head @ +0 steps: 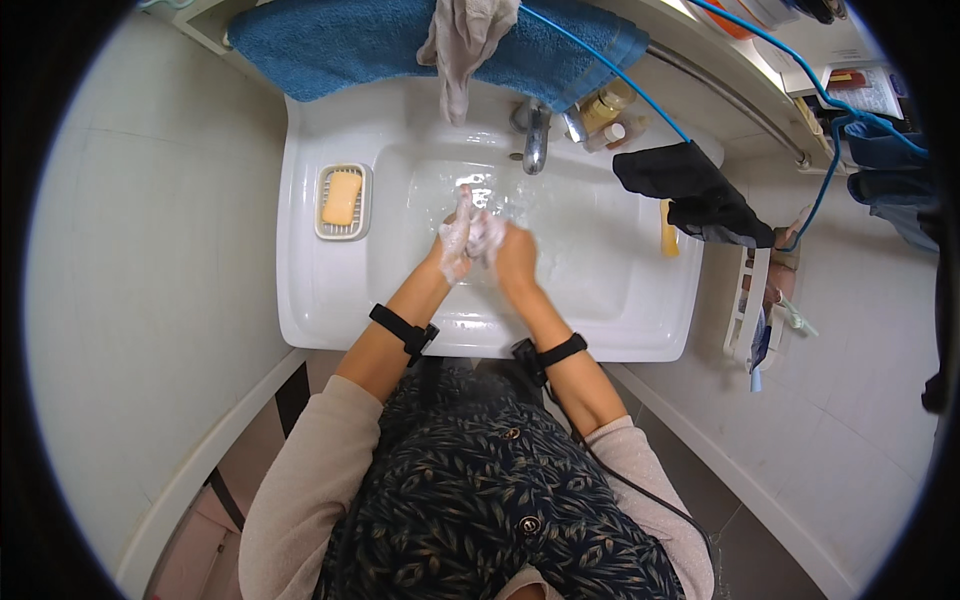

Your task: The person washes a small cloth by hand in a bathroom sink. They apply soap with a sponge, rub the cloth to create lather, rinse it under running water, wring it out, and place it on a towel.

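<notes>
My left hand (454, 244) and my right hand (514, 251) meet over the white washbasin (585, 277). White lather coats my left hand, and its thumb points away from me. The fingers of my right hand are blurred. Between the hands is a pale, foamy mass (486, 232); whether it is only lather or also a small cloth, I cannot tell. Shallow, rippled water (480, 196) lies in the bowl beneath them. Just beyond stands the chrome faucet (535, 139), its spout over the bowl. A black strap with a small device circles each forearm.
An orange soap bar (341, 198) rests in a soap dish (363, 225) on the left rim. Yellow soap (667, 232) sits on the right, partly behind a hanging black cloth (694, 195). A blue towel (337, 49), a pale cloth (457, 67) and bottles (609, 109) are at the back.
</notes>
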The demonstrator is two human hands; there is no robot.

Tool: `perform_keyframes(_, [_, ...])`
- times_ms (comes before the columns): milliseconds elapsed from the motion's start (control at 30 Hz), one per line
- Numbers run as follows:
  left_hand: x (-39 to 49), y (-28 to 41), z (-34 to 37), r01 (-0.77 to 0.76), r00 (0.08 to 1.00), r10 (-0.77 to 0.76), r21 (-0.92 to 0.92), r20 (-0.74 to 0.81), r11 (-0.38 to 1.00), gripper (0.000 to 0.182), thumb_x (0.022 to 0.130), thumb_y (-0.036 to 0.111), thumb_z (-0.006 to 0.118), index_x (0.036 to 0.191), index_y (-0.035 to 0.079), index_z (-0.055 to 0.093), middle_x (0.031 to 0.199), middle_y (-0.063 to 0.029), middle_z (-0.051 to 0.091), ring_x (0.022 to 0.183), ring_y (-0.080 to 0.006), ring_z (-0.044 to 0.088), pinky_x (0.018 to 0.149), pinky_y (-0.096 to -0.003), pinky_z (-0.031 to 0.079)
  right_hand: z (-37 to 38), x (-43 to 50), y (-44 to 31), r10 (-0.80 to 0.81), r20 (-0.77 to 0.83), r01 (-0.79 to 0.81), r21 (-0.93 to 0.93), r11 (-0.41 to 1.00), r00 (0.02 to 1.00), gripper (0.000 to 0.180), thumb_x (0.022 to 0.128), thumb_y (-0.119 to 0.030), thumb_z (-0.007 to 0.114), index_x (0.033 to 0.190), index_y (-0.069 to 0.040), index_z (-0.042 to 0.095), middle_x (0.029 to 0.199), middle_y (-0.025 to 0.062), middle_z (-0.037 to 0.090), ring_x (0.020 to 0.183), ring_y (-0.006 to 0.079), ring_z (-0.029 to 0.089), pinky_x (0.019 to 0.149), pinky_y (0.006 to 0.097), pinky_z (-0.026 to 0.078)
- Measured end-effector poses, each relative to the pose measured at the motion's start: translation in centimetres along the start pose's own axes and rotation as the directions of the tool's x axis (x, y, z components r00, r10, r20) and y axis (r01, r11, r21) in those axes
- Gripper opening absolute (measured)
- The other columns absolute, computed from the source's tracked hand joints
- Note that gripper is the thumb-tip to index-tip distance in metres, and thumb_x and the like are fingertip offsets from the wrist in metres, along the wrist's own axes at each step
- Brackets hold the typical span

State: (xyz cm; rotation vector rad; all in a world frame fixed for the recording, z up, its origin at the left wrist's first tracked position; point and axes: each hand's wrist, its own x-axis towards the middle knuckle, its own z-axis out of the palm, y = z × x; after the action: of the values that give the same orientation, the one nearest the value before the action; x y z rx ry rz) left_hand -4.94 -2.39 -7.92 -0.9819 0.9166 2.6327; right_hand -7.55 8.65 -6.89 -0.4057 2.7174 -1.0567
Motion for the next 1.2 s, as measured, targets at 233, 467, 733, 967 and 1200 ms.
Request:
perform_keyframes(233, [-2.4,1.7,1.4,-0.224,0.955,0.09,0.485,0.284,0.845,0.044,0.073,0.017,0.066,0.106,0.0,0.043,0.097,-0.0082,0.052,0.09,-0.0153,0.052,0.081,-0.0271,0.041,-4.2,2.4,2.6,-0.002,0.312,-0.166,0.511,0.843,0.95,0.04,0.081,-0.038,0.055,0.095,0.0,0.058,0.078,0.0108,0.06,0.078,0.0223,0.057,0.071,0.0302,0.044])
perform_keyframes(467, [-2.4,2.0,1.0,-0.256,0.96,0.111,0.639,0.258,0.726,0.034,0.078,0.019,0.063,0.102,0.003,0.046,0.094,-0.0059,0.054,0.089,-0.0144,0.052,0.079,-0.0252,0.041,-6.0,2.1,2.3,0.115,0.425,-0.379,0.613,0.693,0.898,0.028,0.082,-0.026,0.058,0.092,0.001,0.056,0.083,0.0041,0.057,0.075,0.0101,0.052,0.067,0.0238,0.042])
perform_keyframes(733, [-2.0,-1.6,3.8,-0.166,0.974,0.178,0.095,-0.141,0.982,0.028,0.085,0.039,0.051,0.086,0.011,0.049,0.074,0.0028,0.048,0.067,-0.0047,0.048,0.056,-0.0212,0.041,-4.4,-0.3,-0.4,-0.035,0.15,-0.021,0.352,0.936,0.988,0.014,0.078,-0.017,0.057,0.07,-0.005,0.057,0.062,0.0137,0.056,0.061,0.017,0.056,0.057,0.0309,0.044])
perform_keyframes(967, [-0.3,-3.9,3.9,0.029,0.998,-0.034,-0.109,-0.046,0.994,0.029,0.089,0.037,0.041,0.088,0.011,0.051,0.077,0.0007,0.054,0.069,-0.0135,0.055,0.061,-0.0231,0.047,-2.8,1.1,-0.9,-0.363,-0.127,0.361,-0.037,0.932,0.923,0.01,0.07,-0.012,0.057,0.063,-0.004,0.057,0.046,0.0156,0.048,0.039,0.0303,0.048,0.038,0.0379,0.037])
perform_keyframes(1200, [0.6,-4.1,1.0,0.071,0.997,-0.071,-0.068,-0.005,0.995,0.046,0.087,0.048,0.04,0.113,0.011,0.047,0.101,-0.0027,0.05,0.091,-0.013,0.05,0.072,-0.0277,0.045,-1.9,-0.4,-0.7,-0.352,-0.112,0.341,-0.107,0.934,0.929,0.021,0.076,-0.022,0.055,0.066,-0.004,0.059,0.048,0.0147,0.05,0.042,0.0315,0.049,0.04,0.0379,0.038])
